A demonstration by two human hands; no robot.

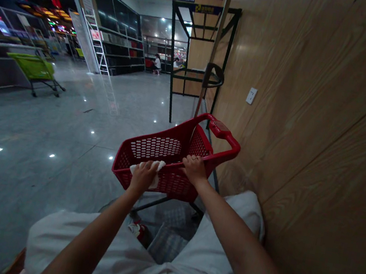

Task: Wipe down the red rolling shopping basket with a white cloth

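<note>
In front of my knees stands a red plastic shopping cart with perforated basket walls. Its looped handle points to the right, near the wood-panelled wall. My left hand presses a white cloth against the near side of the basket, close to its rim. Further right, my right hand grips the same near rim, fingers curled over the edge. The cart's legs show dimly beneath the basket; its wheels are hard to make out.
The wood-panelled wall runs close along my right, with a socket on it. Beyond the cart stands a dark metal frame. A green shopping cart is at left, a ladder behind. A person crouches far back.
</note>
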